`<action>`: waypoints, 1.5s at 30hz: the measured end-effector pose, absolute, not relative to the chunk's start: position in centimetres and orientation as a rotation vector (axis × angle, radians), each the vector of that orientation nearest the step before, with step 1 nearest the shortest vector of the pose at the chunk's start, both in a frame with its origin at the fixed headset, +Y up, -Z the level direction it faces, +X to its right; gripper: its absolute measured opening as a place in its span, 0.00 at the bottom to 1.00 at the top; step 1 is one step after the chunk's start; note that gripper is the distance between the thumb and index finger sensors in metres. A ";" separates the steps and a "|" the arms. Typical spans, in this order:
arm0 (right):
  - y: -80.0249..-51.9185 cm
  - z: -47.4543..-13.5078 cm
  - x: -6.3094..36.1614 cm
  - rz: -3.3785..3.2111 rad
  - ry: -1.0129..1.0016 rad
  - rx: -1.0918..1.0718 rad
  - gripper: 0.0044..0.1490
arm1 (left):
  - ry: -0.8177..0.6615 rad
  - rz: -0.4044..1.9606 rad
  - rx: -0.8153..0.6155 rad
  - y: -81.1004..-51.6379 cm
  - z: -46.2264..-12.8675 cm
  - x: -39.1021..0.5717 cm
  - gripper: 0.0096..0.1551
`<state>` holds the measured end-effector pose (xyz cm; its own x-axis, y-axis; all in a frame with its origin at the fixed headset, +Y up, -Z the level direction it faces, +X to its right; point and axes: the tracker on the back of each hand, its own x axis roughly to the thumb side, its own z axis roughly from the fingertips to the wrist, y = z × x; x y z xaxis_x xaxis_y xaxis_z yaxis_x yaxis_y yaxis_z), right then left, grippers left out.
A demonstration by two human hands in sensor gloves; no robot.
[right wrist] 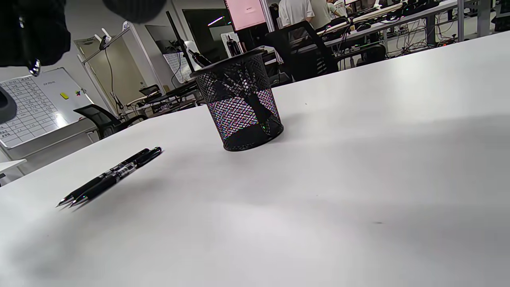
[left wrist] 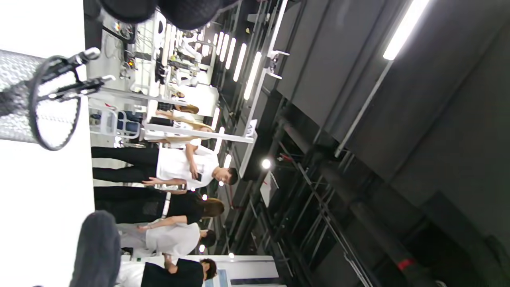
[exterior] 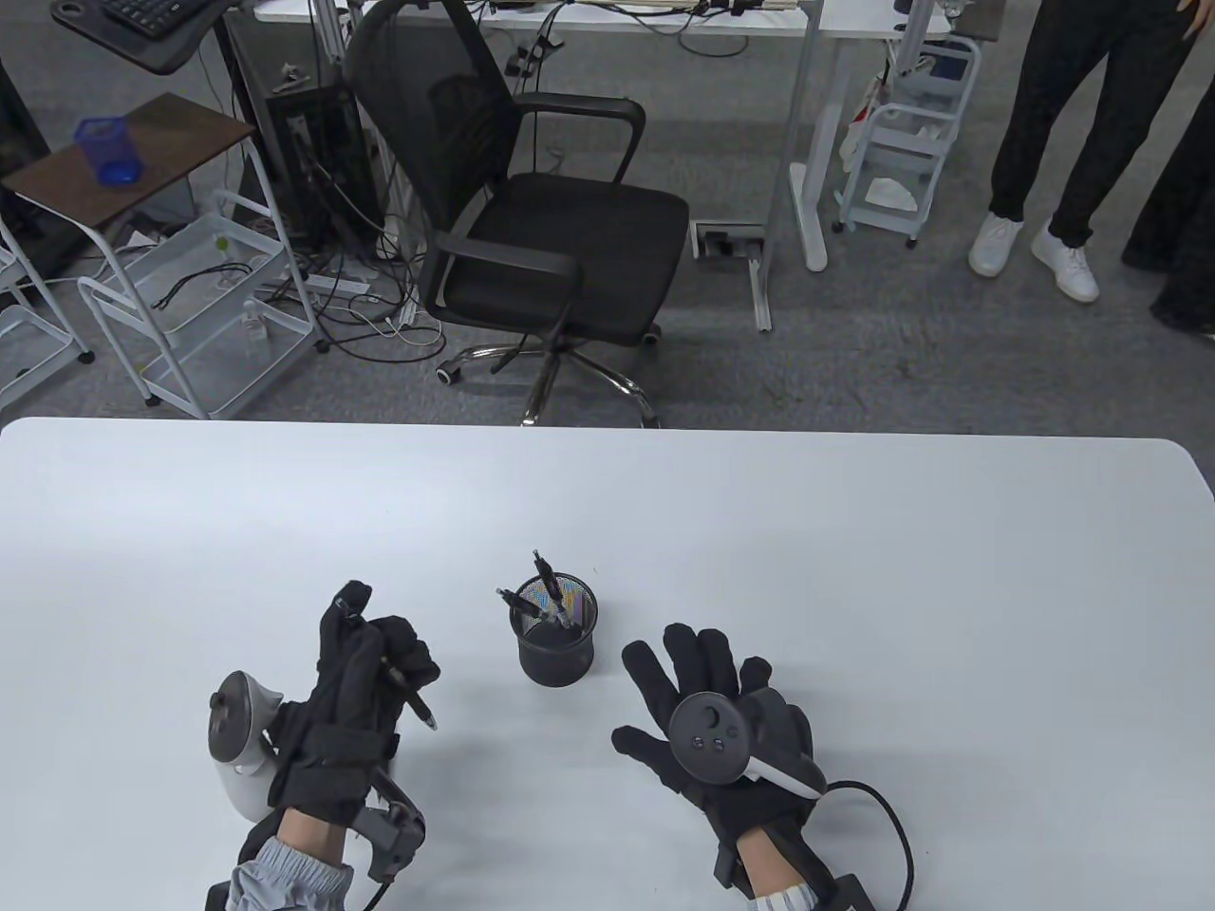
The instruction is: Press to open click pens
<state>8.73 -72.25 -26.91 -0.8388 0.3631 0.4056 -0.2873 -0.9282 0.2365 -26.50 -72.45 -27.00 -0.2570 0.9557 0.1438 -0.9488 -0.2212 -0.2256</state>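
I see a slim black pen point(exterior: 409, 690) with a silver tip, gripped in my curled left hand point(exterior: 365, 683), tip pointing near-right. 2 more pens point(exterior: 532, 600) stand in the mesh cup point(exterior: 556, 638); 2 others point(right wrist: 109, 176) lie on the white table point(exterior: 854, 569). Office chair point(exterior: 532, 209) beyond. The cup sits between my hands; my right hand point(exterior: 707, 721) lies spread, empty.

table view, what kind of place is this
Most likely an open-plan office or lab workspace. Beyond the white table stand a black mesh office chair, white height-adjustable desks with trailing cables, and white wire rolling carts. The right wrist view shows a whiteboard.
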 end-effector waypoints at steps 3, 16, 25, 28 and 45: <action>-72.3 -26.9 8.7 2.716 0.239 0.648 0.50 | -0.284 1.831 -0.062 -73.0 -26.9 -26.3 0.34; -72.1 -26.6 8.3 2.718 0.227 0.675 0.49 | -0.238 1.765 -0.155 -74.0 -26.6 -25.1 0.42; -72.2 -26.6 8.3 2.715 0.224 0.675 0.49 | -0.253 1.780 -0.177 -74.0 -26.6 -24.7 0.40; -72.2 -26.6 8.3 2.715 0.224 0.674 0.49 | -0.260 1.783 -0.187 -74.0 -26.5 -24.6 0.39; -72.3 -26.7 8.4 2.714 0.217 0.672 0.49 | -0.268 1.798 -0.209 -74.3 -26.6 -24.4 0.40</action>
<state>8.35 -72.25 -26.65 -0.8321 0.3560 0.4253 -0.2840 -0.9321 0.2247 -24.36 -74.25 -26.59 -0.2394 0.9709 0.0003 -0.9288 -0.2289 -0.2913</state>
